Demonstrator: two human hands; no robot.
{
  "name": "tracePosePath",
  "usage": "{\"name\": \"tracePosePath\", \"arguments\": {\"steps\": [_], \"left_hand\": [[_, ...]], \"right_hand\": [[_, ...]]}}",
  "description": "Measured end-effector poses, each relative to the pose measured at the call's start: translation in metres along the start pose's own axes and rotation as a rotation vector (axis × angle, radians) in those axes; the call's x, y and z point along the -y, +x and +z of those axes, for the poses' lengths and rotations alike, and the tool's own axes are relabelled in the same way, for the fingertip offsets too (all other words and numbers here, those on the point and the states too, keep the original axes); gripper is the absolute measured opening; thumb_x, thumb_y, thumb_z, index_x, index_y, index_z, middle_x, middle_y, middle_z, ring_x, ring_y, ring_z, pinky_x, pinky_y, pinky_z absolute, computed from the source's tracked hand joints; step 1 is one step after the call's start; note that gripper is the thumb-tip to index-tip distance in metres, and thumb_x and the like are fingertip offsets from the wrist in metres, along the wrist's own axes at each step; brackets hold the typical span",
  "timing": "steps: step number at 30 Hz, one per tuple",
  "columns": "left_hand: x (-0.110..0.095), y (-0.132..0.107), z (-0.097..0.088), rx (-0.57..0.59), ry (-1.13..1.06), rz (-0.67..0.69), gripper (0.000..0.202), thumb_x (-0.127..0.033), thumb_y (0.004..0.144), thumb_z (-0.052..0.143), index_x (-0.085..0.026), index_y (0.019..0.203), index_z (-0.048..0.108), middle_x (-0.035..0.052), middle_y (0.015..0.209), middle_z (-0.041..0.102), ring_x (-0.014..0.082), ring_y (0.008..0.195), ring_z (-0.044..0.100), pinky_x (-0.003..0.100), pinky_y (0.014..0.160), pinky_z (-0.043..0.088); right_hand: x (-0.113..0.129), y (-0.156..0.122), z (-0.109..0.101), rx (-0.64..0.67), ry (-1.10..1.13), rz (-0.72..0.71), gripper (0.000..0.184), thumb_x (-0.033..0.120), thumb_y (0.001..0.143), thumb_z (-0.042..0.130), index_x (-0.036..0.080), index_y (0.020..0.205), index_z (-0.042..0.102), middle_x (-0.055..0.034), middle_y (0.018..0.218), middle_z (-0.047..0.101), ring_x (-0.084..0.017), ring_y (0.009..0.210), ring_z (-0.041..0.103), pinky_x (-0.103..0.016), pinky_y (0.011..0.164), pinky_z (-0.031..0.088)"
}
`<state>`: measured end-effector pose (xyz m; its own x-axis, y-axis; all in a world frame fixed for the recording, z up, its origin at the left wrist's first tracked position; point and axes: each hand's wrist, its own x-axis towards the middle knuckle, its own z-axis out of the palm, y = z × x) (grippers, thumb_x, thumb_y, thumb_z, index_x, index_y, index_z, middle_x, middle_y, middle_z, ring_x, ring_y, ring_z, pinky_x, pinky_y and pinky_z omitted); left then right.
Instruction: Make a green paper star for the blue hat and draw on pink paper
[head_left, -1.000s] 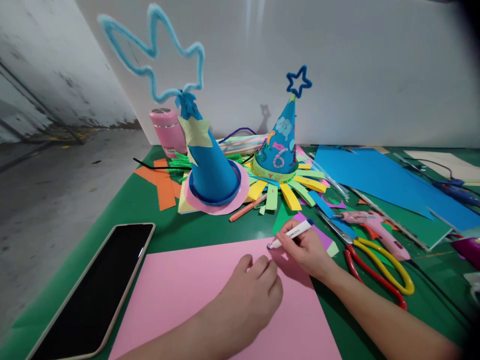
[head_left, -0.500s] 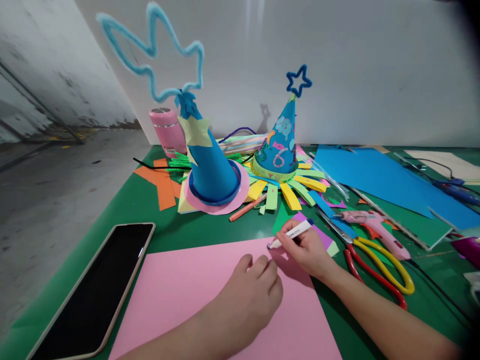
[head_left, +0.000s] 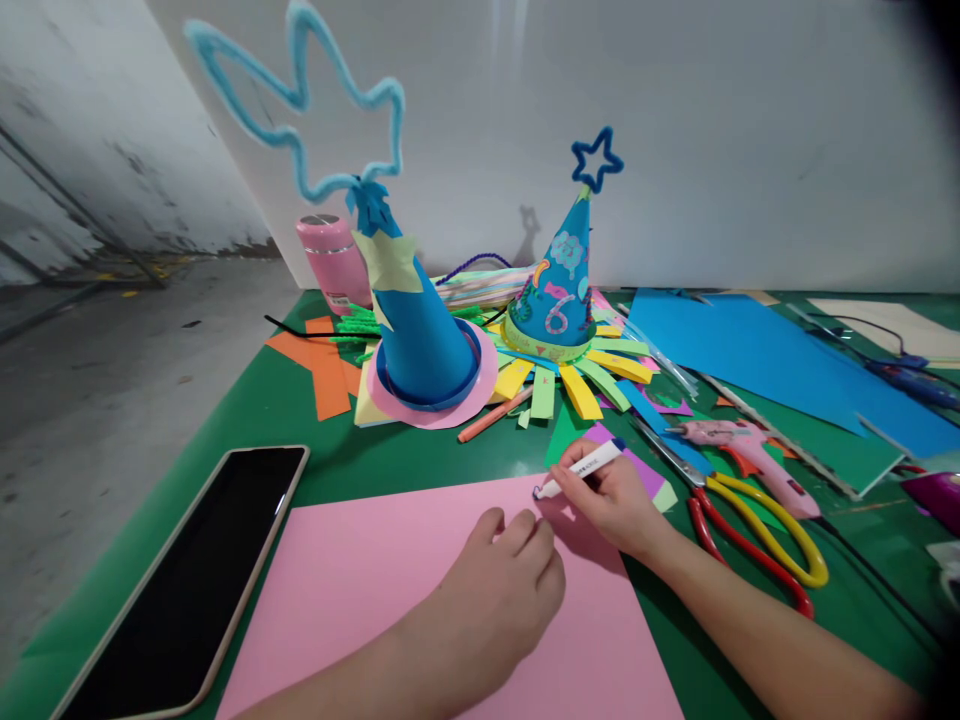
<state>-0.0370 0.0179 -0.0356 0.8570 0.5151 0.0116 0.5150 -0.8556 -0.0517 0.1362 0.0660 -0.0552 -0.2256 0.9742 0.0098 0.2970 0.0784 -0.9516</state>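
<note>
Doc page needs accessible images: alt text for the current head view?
The right hand holds a white marker to a small mark near the far edge of a pink sheet; the left hand lies over the sheet. Two blue cone hats stand behind, with a phone at left and scissors and a pink glue gun at right.

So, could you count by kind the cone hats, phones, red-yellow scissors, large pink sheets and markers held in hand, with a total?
Cone hats: 2
Phone: 1
Red-yellow scissors: 1
Large pink sheet: 1
White marker in the right hand: 1
Total: 6
</note>
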Motion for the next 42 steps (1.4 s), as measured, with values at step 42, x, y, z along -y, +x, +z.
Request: {"name": "tracePosePath", "arguments": {"steps": [42], "left_hand": [[-0.0008, 0.0016, -0.0018, 0.028, -0.020, -0.007, 0.032, -0.017, 0.076, 0.044, -0.008, 0.106, 0.051, 0.0165, 0.109, 0.053, 0.0288, 0.099, 0.042, 0.041, 0.077, 0.035]], "right_hand": [[-0.0001, -0.0004, -0.0008, 0.011, 0.015, 0.016, 0.018, 0.034, 0.080, 0.051, 0.018, 0.073, 0.047, -0.0007, 0.058, 0.058, -0.011, 0.044, 0.046, -0.022, 0.041, 0.032]]}}
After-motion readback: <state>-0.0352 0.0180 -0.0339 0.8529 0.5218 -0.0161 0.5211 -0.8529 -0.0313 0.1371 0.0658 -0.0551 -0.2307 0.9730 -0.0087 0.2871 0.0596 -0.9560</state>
